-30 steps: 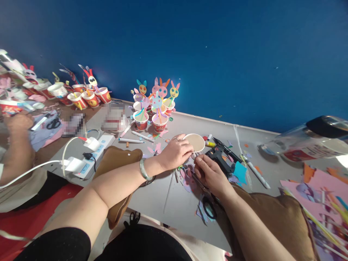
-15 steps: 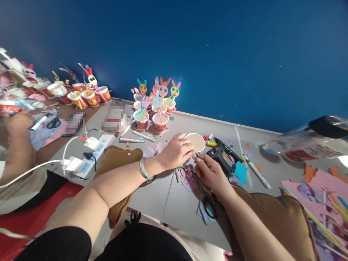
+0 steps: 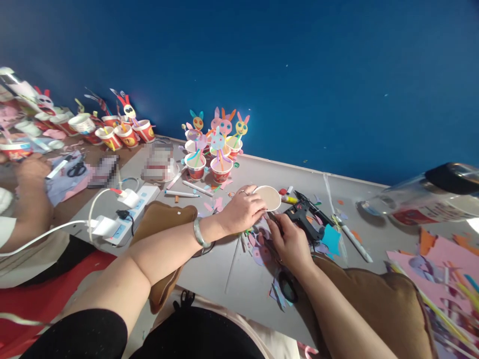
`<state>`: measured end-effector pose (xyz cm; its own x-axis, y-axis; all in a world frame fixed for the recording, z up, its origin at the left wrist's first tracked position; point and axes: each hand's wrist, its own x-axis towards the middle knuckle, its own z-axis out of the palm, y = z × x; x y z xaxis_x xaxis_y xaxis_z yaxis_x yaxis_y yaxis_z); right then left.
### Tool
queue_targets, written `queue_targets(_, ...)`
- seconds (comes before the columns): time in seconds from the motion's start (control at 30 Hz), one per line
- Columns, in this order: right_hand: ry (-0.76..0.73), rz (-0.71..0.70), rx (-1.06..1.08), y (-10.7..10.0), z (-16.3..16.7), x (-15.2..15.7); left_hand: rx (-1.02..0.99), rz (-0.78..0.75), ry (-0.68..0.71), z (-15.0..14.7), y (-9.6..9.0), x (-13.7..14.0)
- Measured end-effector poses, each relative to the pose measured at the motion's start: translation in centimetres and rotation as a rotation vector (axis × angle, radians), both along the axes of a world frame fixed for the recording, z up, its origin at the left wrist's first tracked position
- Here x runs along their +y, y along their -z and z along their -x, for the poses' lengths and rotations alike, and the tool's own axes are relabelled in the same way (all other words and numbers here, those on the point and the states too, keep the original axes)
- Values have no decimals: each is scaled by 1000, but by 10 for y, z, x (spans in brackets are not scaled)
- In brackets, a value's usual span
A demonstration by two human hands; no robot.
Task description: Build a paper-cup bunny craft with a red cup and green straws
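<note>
The left hand (image 3: 245, 209) holds a paper cup (image 3: 268, 198) at its near-left side, the fingers lying together and curled against the wall, the open mouth tipped partly toward the wearer. The right hand (image 3: 294, 244) is close in front of the cup, just right of the left fingertips. Its thumb and index finger sit near each other below the rim; whether they pinch anything small, or touch the cup, I cannot tell.

Just beyond the right knuckles lies a black glue gun (image 3: 305, 222), with a blue paper scrap (image 3: 331, 240) to its right. Left of the right palm are purple paper cutouts (image 3: 261, 254), and below it the dark handle loop of scissors (image 3: 288, 286).

For good work here, the left grip should be firm but light, since thin paper wall probably dents easily. The right fingers would do best pressing gently and squarely, supported by the left fingertips, with the knuckles clear of the glue gun, which may be hot.
</note>
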<state>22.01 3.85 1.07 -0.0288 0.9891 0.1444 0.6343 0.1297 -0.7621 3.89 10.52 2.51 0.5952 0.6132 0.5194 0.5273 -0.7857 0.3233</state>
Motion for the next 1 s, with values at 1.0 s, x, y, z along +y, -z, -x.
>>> queue_targets(1.0,-62,-56,14,-7,7,2,-113,1,-15,4,2,4)
